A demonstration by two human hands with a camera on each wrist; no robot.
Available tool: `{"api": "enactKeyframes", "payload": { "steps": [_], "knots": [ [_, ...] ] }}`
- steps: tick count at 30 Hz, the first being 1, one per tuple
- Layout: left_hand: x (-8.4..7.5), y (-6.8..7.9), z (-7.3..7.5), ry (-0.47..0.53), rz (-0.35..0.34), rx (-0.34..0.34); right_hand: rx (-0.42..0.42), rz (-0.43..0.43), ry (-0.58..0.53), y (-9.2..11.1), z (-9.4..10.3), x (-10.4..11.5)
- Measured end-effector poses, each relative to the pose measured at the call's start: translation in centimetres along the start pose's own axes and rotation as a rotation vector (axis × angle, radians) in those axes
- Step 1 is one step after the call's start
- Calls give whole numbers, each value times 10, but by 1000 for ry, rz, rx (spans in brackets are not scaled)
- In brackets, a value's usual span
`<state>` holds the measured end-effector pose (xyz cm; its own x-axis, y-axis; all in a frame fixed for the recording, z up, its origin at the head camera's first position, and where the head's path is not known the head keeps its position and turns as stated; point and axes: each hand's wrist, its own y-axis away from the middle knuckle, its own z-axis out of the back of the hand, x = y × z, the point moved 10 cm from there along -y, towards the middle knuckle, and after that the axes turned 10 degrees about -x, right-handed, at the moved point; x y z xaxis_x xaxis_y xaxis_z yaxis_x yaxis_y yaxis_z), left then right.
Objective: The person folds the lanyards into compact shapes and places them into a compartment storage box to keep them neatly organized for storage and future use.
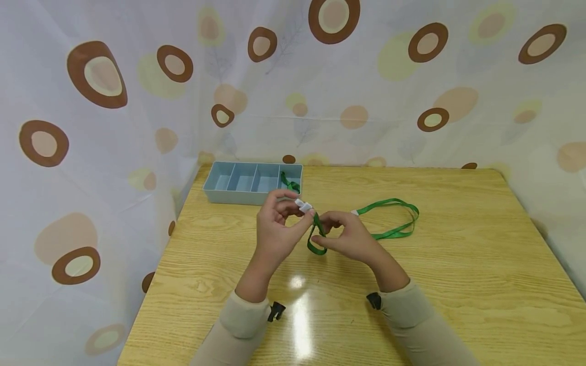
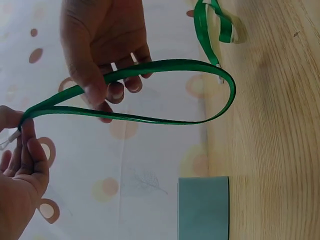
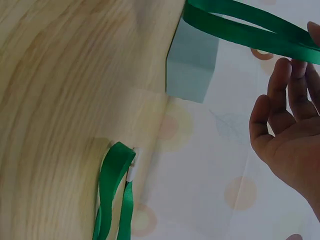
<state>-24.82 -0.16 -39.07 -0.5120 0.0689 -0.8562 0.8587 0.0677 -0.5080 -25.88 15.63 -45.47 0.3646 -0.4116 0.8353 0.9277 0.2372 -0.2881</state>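
A green lanyard (image 1: 317, 250) is held up above the table between both hands, its strap hanging in a narrow loop. My left hand (image 1: 280, 223) pinches it near its white end piece (image 1: 304, 205), which points up and away. Thumb and fingers of my right hand (image 1: 351, 237) lie on either side of the strap; in the left wrist view the right thumb crosses the green band (image 2: 165, 66) partway along the loop. To the right, a second green lanyard (image 1: 397, 234) lies looped on the table, partly behind the right hand.
At the back left stands a pale blue divided box (image 1: 235, 197). Its rightmost compartment holds a bundled green strap (image 1: 291, 184). The wooden table (image 1: 458, 284) meets a patterned curtain (image 1: 366, 91) at its back and left. Black buckles (image 1: 276, 311) stick out near both cuffs.
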Motion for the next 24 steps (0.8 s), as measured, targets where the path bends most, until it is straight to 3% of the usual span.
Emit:
{"api": "enactKeyframes", "payload": {
  "steps": [6,15,24],
  "knots": [
    [-4,-4,10,33,-26,-46,15,15,-31,1,1,-7],
    [-7,-11,31,47,-38,-137,20,4,35,10,7,-23],
    [-6,-14,46,35,-36,-173,-6,-18,36,18,24,-37]
  ]
}}
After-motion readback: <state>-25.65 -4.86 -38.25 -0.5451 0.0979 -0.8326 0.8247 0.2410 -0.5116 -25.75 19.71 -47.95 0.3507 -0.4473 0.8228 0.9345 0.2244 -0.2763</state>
